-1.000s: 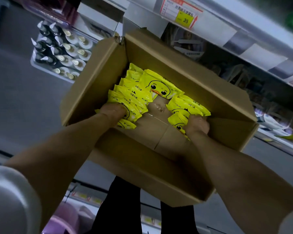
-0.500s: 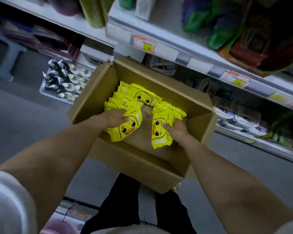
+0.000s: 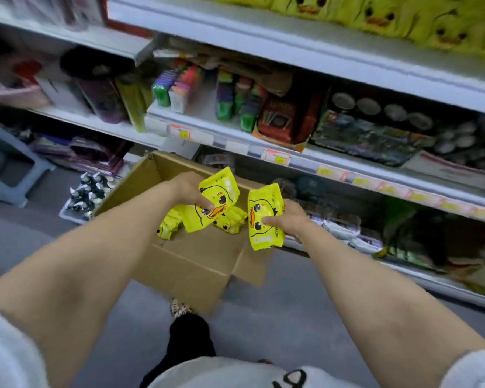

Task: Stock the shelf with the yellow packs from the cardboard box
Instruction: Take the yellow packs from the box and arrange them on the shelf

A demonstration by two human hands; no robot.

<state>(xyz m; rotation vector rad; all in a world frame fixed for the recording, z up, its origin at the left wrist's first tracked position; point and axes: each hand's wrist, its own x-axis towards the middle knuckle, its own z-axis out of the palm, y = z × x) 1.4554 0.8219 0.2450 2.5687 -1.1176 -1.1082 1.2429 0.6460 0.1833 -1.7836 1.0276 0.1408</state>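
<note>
Both bare arms reach forward and down from white sleeves, meeting over the open brown cardboard box [image 3: 191, 264] that sits on the grey floor in front of the shelving. The left hand [image 3: 189, 191] hangs above the far part of the box, fingers curled round a glossy yellow plastic pack printed with a duck face [image 3: 217, 191], thumb pressed across the print; whether a second pack is behind it I cannot tell. The right hand [image 3: 287, 218] is just to the right, over the box's right flap, pinching another yellow duck pack [image 3: 265, 219] upright, thumb on the front and fingers behind. The two held packs sit close together but apart. More yellow packs [image 3: 230, 224] lie loose inside the box below the left hand. High on the far top shelf [image 3: 291, 49] stands a row of the same yellow duck packs [image 3: 375, 15]. Far left are a grey plastic stool [image 3: 9, 163] and a tray of small dark bottles [image 3: 87, 194]
</note>
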